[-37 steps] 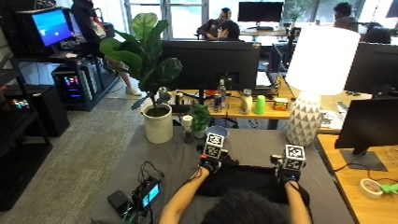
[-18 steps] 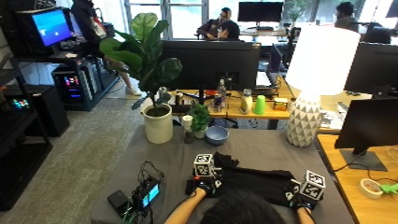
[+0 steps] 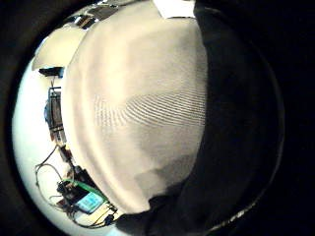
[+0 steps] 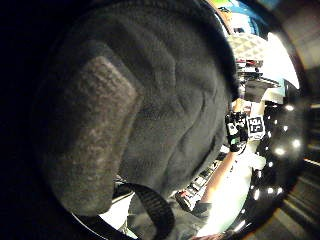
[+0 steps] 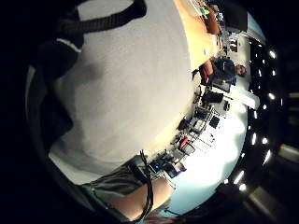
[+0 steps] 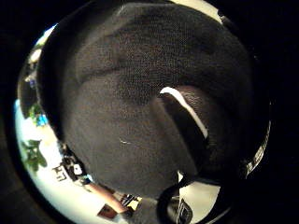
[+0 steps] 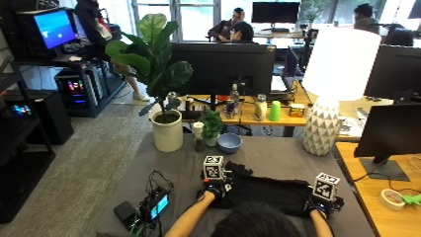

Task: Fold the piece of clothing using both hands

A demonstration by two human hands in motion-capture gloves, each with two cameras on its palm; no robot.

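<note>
The garment, one dark piece of clothing, lies bunched on the grey table right in front of the person, stretched between two gloved hands. The left hand sits on its left end, the right hand on its right end, both touching cloth. Whether the fingers are curled round the fabric or pressing it flat, I cannot tell: the outside view hides them, and the palm views only show dark knit filling the frame close to each palm, with a white-edged seam or label under the right one.

The judgement here: they are squaring up an edge for a fold. Doing it well means keeping both ends level, drawing the cloth taut between the hands so no wrinkle gets trapped, and moving both hands together.

Outward from the hands: one small device with a lit screen just off the left hand, cables trailing. Further away, at the table's far side, one blue bowl, one small green plant, one big plant in a white pot, one white lamp.
</note>
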